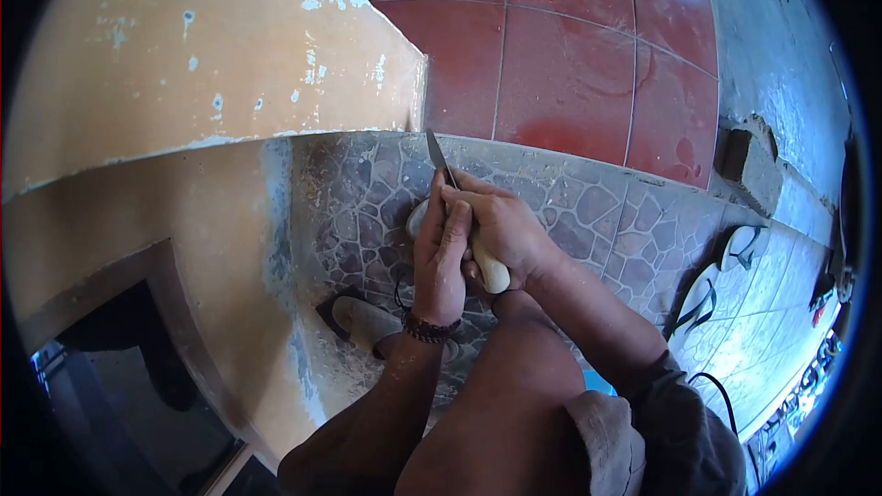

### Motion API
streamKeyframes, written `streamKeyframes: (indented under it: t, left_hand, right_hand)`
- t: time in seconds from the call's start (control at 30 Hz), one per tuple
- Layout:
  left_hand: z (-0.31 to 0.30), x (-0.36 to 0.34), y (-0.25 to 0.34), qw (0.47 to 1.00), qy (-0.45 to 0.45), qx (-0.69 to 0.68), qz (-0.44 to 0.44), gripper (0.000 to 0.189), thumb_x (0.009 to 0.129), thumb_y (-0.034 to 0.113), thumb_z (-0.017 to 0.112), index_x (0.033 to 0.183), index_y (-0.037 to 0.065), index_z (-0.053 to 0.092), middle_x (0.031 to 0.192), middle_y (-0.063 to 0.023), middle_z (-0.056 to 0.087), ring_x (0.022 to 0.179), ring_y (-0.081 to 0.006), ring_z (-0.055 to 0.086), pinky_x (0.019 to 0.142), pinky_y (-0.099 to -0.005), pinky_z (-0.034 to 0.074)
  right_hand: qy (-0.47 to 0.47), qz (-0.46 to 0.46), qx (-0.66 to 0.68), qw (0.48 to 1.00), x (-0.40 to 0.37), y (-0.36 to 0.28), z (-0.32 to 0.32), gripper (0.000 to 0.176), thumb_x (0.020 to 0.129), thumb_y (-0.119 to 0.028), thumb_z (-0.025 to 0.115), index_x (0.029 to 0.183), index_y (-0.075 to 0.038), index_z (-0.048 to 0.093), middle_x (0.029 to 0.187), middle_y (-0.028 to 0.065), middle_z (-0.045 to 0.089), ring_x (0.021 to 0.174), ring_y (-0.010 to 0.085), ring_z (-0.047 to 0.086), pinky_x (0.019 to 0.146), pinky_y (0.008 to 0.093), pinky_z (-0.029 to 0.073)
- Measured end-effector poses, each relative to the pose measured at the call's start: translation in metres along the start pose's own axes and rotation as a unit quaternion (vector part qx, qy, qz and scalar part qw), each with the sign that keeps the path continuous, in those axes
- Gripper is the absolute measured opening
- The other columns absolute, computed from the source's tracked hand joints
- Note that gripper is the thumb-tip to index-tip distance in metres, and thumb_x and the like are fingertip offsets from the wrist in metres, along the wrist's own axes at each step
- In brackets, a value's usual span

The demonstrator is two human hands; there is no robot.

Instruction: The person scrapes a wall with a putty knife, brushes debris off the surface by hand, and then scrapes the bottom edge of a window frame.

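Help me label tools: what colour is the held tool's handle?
The handle is pale cream, clearest in the head view.

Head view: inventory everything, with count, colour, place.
bladed tool: 1, grey, pale handle, centre
wall faces: 2, tan, left
tiles: several, red, top
floor: 1, mauve, centre
slab: 1, grey, upper right
block: 1, grey, right
sandals: 2, white, right
slipper: 1, beige, centre left
frame: 1, brown, lower left
blue thing: 1, blue, lower centre
cloth: 1, grey, bottom
clutter: uncountable, mixed, right edge
bracelet: 1, brown, centre
sleeve: 1, dark, lower right
knee: 1, bare, lower centre
left hand: 1, bare, on tool
right hand: 1, bare, on tool
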State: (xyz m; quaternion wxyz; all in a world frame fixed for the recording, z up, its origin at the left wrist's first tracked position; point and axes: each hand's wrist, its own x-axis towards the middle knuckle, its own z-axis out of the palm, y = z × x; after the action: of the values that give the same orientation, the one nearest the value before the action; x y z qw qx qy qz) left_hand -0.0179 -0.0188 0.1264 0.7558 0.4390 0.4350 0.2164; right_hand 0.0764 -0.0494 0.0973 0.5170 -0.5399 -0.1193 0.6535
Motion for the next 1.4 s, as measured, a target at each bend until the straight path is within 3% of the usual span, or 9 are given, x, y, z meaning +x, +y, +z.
streamKeyframes:
  t: [0.1, 0.17, 0.27, 0.67, 0.83, 1.03, 1.17, 1.33, 1.4]
  left_hand:
    - [0.003, 0.008, 0.003, 1.000, 0.012, -0.002, 0.002, 0.056, 0.097, 0.026, 0.040, 0.139, -0.004, 0.019, 0.139, -0.0142, 0.032, 0.123, -0.0151, 0.035, 0.100, -0.0270, 0.031]
    - [-0.003, 0.018, 0.001, 0.998, 0.004, 0.062, 0.019, 0.058, 0.096, 0.026, 0.042, 0.139, -0.004, 0.018, 0.134, -0.0137, 0.036, 0.117, -0.0140, 0.039, 0.096, -0.0260, 0.034]
    - [-0.010, 0.024, 0.005, 0.986, -0.001, 0.163, 0.047, 0.060, 0.095, 0.027, 0.043, 0.139, -0.004, 0.018, 0.113, -0.0084, 0.049, 0.094, -0.0079, 0.047, 0.079, -0.0206, 0.040]
    - [0.013, 0.022, -0.001, 0.972, 0.138, -0.152, -0.111, 0.042, 0.093, 0.036, 0.043, 0.125, 0.009, 0.039, 0.079, -0.0006, 0.046, 0.053, -0.0022, 0.043, 0.039, -0.0182, 0.036]
    - [-0.012, 0.033, -0.036, 0.946, 0.093, -0.261, -0.169, 0.020, 0.093, 0.017, 0.047, 0.111, 0.008, 0.047, 0.080, 0.0000, 0.050, 0.062, -0.0073, 0.050, 0.052, -0.0190, 0.042]
    - [-0.004, 0.045, -0.017, 0.958, 0.095, -0.239, -0.125, 0.027, 0.094, 0.027, 0.044, 0.109, 0.007, 0.053, 0.078, -0.0010, 0.055, 0.057, -0.0080, 0.053, 0.048, -0.0202, 0.044]
    - [-0.022, 0.048, -0.015, 0.944, 0.094, -0.288, -0.134, 0.027, 0.094, 0.027, 0.047, 0.110, 0.006, 0.054, 0.072, 0.0020, 0.050, 0.057, -0.0031, 0.048, 0.045, -0.0173, 0.040]
    - [-0.029, 0.043, -0.007, 0.936, 0.031, -0.321, -0.139, 0.049, 0.096, 0.034, 0.034, 0.131, 0.000, 0.034, 0.121, -0.0181, 0.049, 0.107, -0.0246, 0.052, 0.094, -0.0358, 0.041]
    - [-0.013, 0.040, 0.004, 0.935, -0.002, -0.335, -0.117, 0.049, 0.096, 0.033, 0.033, 0.132, -0.001, 0.032, 0.121, -0.0195, 0.048, 0.106, -0.0264, 0.053, 0.093, -0.0360, 0.042]
  right_hand:
    - [-0.011, 0.022, 0.018, 1.000, 0.004, -0.024, -0.002, 0.029, 0.092, -0.014, 0.044, 0.118, -0.001, 0.048, 0.098, 0.0136, 0.054, 0.052, 0.0120, 0.056, 0.042, 0.0239, 0.048]
    - [-0.034, 0.117, 0.148, 0.982, 0.015, -0.039, 0.000, 0.023, 0.092, -0.021, 0.046, 0.107, -0.004, 0.052, 0.067, 0.0047, 0.054, 0.042, 0.0106, 0.050, 0.030, 0.0213, 0.039]
    - [-0.022, 0.106, 0.141, 0.984, 0.025, -0.040, 0.003, 0.018, 0.092, -0.019, 0.045, 0.099, -0.004, 0.052, 0.063, 0.0048, 0.052, 0.040, 0.0111, 0.048, 0.028, 0.0220, 0.037]
    - [-0.033, 0.224, 0.307, 0.924, 0.005, -0.050, -0.017, 0.017, 0.094, -0.018, 0.043, 0.095, -0.003, 0.048, 0.066, 0.0045, 0.049, 0.047, 0.0100, 0.047, 0.034, 0.0235, 0.042]
    - [-0.033, 0.237, 0.238, 0.941, 0.002, -0.031, -0.025, 0.023, 0.094, -0.022, 0.043, 0.108, -0.004, 0.047, 0.066, 0.0013, 0.047, 0.049, 0.0085, 0.045, 0.038, 0.0217, 0.039]
    - [-0.009, 0.131, 0.201, 0.971, -0.002, -0.041, -0.007, 0.040, 0.095, -0.032, 0.042, 0.126, -0.007, 0.042, 0.060, -0.0014, 0.043, 0.045, 0.0075, 0.041, 0.039, 0.0230, 0.038]
    - [0.058, 0.051, 0.009, 0.997, 0.025, -0.023, 0.018, 0.036, 0.096, -0.035, 0.040, 0.116, -0.006, 0.050, 0.060, -0.0038, 0.042, 0.046, 0.0045, 0.040, 0.038, 0.0211, 0.036]
    - [0.058, 0.053, -0.024, 0.997, 0.017, -0.038, 0.032, 0.046, 0.096, -0.035, 0.039, 0.134, -0.008, 0.037, 0.059, -0.0038, 0.041, 0.045, 0.0046, 0.039, 0.038, 0.0211, 0.037]
    - [0.044, 0.069, -0.020, 0.996, 0.004, -0.051, 0.032, 0.046, 0.096, -0.035, 0.039, 0.134, -0.008, 0.037, 0.059, -0.0035, 0.041, 0.045, 0.0046, 0.039, 0.038, 0.0210, 0.037]
